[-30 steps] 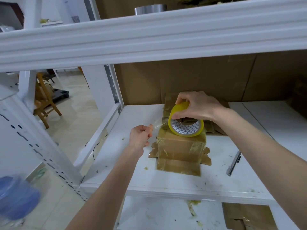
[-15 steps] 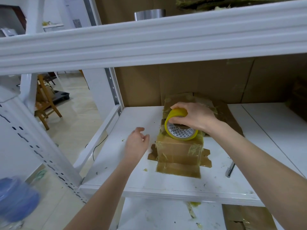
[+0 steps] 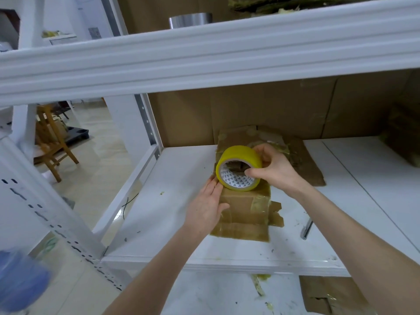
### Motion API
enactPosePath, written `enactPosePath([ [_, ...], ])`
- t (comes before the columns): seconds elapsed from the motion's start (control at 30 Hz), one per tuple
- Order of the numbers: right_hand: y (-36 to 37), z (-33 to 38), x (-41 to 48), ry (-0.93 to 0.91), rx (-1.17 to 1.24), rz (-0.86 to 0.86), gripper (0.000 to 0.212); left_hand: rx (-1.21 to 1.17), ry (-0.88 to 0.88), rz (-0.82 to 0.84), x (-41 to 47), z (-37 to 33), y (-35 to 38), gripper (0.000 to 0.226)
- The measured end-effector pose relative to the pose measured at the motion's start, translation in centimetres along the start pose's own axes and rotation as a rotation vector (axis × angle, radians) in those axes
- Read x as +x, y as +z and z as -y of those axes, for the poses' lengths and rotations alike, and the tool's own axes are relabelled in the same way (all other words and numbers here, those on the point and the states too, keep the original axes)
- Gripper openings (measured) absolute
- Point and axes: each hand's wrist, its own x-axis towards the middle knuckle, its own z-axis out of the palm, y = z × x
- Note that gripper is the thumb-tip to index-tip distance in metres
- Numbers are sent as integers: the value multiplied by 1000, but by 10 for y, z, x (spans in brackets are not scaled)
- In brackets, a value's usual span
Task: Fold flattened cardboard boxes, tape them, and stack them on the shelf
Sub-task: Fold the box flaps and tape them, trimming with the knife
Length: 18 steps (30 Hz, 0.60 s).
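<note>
The left grip [image 3: 208,206] lies released, fingers straight and flat against the left side of the cardboard box [image 3: 246,208]. It should press firmly there so the box cannot slide while tape is drawn. The yellow tape roll [image 3: 238,167] sits at the box top, and the right grip [image 3: 273,170] is grasping it, thumb in the core; best keep the roll low and pull evenly. The box stands on the white shelf [image 3: 168,201], small and brown, patched with wrinkled glossy tape, flaps splayed at its base.
</note>
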Motion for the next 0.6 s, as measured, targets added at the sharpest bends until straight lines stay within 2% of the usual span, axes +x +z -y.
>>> enactPosePath([
  [0.1,-6,6,4,-27,-98,9,40,9,25,5,-1,4,-1,68],
  [0.23,-41,9,1,-18,-176,-64,42,19,55,-1,1,6,-3,67],
  [0.4,-58,5,-8,1,-271,7,51,67,65,14,2,5,-1,68],
  [0.6,-53,-8,-17,-29,-189,11,63,252,48,-30,17,-29,-6,71],
])
